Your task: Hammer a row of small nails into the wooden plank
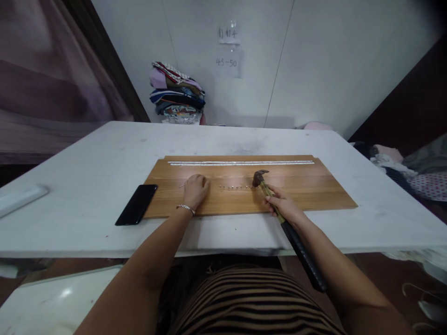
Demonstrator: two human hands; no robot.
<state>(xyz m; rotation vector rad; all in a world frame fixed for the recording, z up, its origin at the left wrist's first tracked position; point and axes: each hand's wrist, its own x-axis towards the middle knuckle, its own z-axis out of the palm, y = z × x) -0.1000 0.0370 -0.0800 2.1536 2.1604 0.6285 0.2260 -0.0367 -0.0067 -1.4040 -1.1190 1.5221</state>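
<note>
A wooden board (307, 188) lies flat on the white table (87, 181). My right hand (283, 204) grips a hammer (275, 207) by its yellow shaft; the black handle end runs back along my forearm. The hammer's head rests on the board at the right end of a short row of several nails (234, 187). My left hand (195, 190), fingers curled, rests on the board left of the row, with a thin nail sticking out to its left. A silver ruler (240, 163) lies along the board's far edge.
A black phone (137, 210) lies against the board's left end. A white flat object (19, 197) sits at the table's left edge. Folded fabrics (177, 93) are stacked by the wall behind. Clothes (412, 170) lie to the right of the table.
</note>
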